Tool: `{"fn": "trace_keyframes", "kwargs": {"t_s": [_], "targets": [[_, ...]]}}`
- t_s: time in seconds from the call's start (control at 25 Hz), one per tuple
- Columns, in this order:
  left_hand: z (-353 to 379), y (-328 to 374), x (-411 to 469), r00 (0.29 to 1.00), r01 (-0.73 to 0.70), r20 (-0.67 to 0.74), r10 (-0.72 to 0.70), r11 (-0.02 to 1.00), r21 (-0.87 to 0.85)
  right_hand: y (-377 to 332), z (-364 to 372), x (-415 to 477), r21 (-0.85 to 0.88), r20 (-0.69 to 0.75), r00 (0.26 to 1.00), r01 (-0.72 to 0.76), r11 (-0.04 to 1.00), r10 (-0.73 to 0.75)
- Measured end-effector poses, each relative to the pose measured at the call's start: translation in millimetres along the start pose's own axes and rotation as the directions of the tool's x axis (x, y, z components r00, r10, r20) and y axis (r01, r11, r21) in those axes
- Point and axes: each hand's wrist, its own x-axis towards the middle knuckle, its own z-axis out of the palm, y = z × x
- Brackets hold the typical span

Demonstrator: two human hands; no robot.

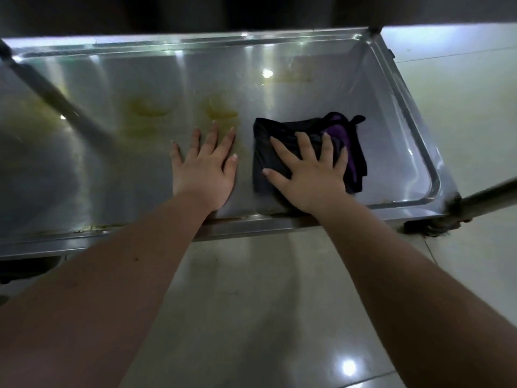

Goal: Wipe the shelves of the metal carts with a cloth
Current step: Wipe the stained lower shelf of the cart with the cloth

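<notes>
broadly, pale glossy tile floor (251, 317) under and to the right of everything, with a white glare spot near the bottom edge. next, the steel shelf (126, 175) of the metal cart, a shallow tray with a raised rolled rim, stretched across the upper half of the view, shiny and streaked with reflections. two bare forearms (98, 289) reaching in from the bottom corners and crossing the near rim. a round cart post (56, 93) slanting down across the left part of the shelf, blurred. a second post (489, 194) at the near right corner, above a dark grimy fitting (430, 224), too murky to tell more. on the right half of the shelf, the cloth (268, 135), black with a purple patch, crumpled and lying on the steel, clear of the right-hand rim. right hand (307, 175) laid palm down on top of the cloth, fingers straight and spread wide, pressing rather than gripping. left hand (205, 166) just beside the cloth, not touching it, flat on the bare metal, fingers straight and a little fanned, holding nothing. smallest, yellowish stains (221, 112) on the shelf: the nearest right at the left fingertips, another further left, a fainter one near the far rim.
</notes>
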Motion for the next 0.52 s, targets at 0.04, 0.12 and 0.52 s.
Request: {"fn": "trace_keyframes", "kwargs": {"t_s": [0.04, 0.12, 0.52], "targets": [[-0.3, 0.9, -0.6, 1.000, 0.004, -0.003, -0.004, 1.000, 0.000, 1.6, -6.5, 5.4, -0.008, 0.022, 1.000, 0.003, 1.000, -0.002], [-0.9, 3.8, -1.7, 1.000, 0.008, -0.010, -0.008, 1.000, 0.005, 4.7, -16.0, 18.3, -0.006, -0.008, 1.000, -0.004, 1.000, 0.004], [-0.3, 0.1, -0.3, 1.000, -0.003, -0.007, 0.003, 1.000, -0.026, 46.9, -14.5, 55.2, -0.099, -0.054, 0.996, 0.067, 0.993, -0.072]]}}
